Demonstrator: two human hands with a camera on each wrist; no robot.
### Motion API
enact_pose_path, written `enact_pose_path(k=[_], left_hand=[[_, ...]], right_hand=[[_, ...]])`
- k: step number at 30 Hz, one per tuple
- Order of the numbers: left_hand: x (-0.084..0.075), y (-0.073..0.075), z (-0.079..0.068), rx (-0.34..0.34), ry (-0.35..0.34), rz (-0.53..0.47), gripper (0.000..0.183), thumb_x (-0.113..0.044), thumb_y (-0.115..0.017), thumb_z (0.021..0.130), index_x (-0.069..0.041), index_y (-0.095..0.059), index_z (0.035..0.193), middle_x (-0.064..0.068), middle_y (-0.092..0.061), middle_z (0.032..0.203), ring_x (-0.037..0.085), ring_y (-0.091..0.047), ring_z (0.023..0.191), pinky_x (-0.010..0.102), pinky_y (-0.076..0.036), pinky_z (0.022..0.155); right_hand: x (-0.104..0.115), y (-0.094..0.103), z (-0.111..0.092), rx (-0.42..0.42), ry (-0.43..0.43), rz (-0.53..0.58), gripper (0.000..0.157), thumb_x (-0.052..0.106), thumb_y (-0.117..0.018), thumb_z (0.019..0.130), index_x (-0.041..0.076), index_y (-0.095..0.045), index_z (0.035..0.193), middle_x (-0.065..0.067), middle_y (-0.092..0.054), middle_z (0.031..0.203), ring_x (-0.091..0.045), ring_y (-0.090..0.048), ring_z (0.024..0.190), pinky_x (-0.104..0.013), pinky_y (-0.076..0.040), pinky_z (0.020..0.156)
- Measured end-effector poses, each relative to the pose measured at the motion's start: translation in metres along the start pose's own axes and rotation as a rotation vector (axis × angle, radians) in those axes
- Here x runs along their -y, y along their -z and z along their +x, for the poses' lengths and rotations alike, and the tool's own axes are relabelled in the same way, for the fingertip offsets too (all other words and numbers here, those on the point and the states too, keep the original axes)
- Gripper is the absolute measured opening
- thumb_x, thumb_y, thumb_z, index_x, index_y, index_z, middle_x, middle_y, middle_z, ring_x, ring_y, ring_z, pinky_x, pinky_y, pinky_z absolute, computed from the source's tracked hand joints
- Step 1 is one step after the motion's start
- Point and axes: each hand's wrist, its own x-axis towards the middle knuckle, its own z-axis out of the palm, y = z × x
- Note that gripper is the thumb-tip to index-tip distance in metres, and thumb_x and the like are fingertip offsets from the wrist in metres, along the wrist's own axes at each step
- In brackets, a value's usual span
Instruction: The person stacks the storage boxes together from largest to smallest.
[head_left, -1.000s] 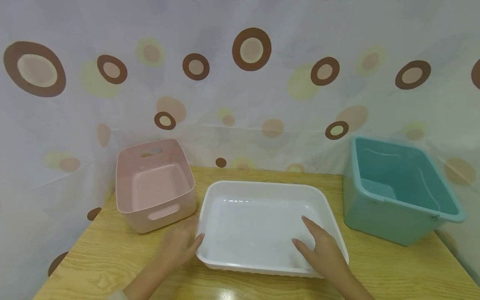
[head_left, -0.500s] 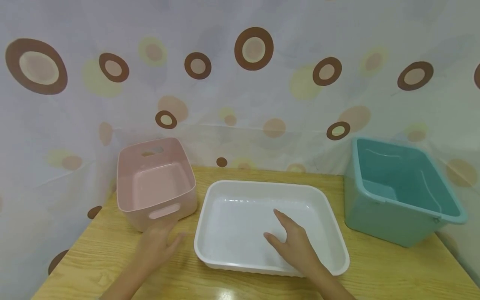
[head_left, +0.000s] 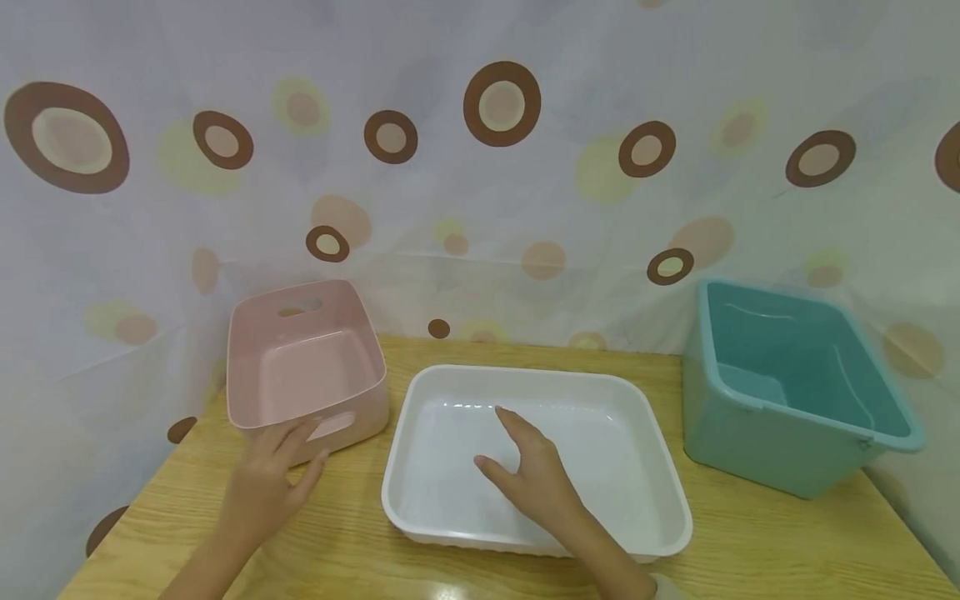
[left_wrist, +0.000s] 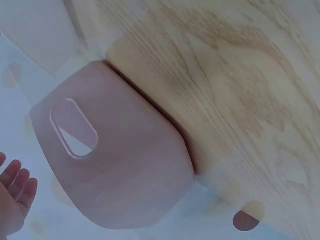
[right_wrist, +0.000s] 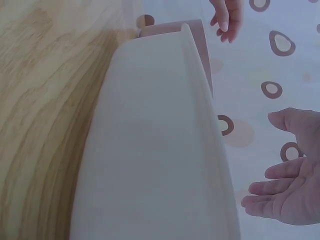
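My left hand (head_left: 262, 492) is in front of the pink basket (head_left: 360, 417), its fingers overlapping the basket's near wall beside the oblong handle slot in the head view. In the left wrist view the same hand (left_wrist: 17, 200) shows apart from the basket wall (left_wrist: 130, 165), fingers loosely bent and holding nothing. Over the white tray (head_left: 450, 467) hovers my right hand (head_left: 536, 479), thumb and fingers spread, with nothing in its grasp. The right wrist view has that hand (right_wrist: 295, 175) above the rim of the tray (right_wrist: 145, 125), palm partly visible.
To the right stands a deep teal bin (head_left: 772, 450) with a wide rim. All the containers rest on a wooden table (head_left: 315, 567). Behind them hangs a pale curtain (head_left: 570, 50) printed with brown and yellow circles.
My left hand has moved left from the tray's left edge to the pink basket's front. My right hand has shifted left across the tray. The containers have stayed put.
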Motion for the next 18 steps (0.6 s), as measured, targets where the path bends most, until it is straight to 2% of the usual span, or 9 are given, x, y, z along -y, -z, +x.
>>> enact_pose_path(k=[6, 12, 18], left_hand=[[0.012, 0.005, 0.004, -0.001, -0.012, 0.003, 0.055, -0.044, -0.039, 0.094, 0.006, -0.061, 0.103, 0.022, -0.060, 0.102, 0.035, -0.057, 0.087, 0.039, -0.045, 0.075], [0.026, 0.007, 0.001, 0.031, 0.007, 0.041, 0.059, -0.047, -0.035, 0.095, 0.006, -0.059, 0.104, 0.023, -0.059, 0.102, 0.037, -0.057, 0.088, 0.049, -0.048, 0.071], [0.040, 0.007, -0.002, 0.029, 0.012, 0.060, 0.058, -0.046, -0.037, 0.094, 0.006, -0.059, 0.104, 0.024, -0.059, 0.101, 0.039, -0.058, 0.084, 0.050, -0.049, 0.067]], right_hand=[[0.015, -0.006, 0.014, -0.019, 0.051, 0.004, 0.063, 0.021, -0.070, 0.079, -0.005, -0.044, 0.131, -0.021, -0.045, 0.135, -0.035, -0.040, 0.128, -0.046, -0.035, 0.105], [0.026, -0.016, 0.025, -0.034, 0.090, 0.000, 0.060, 0.023, -0.070, 0.080, -0.003, -0.048, 0.129, -0.019, -0.049, 0.133, -0.036, -0.036, 0.130, -0.048, -0.037, 0.101], [0.039, -0.031, 0.037, -0.022, 0.117, 0.004, 0.059, 0.024, -0.068, 0.080, -0.002, -0.048, 0.129, -0.018, -0.050, 0.132, -0.036, -0.036, 0.131, -0.050, -0.035, 0.103]])
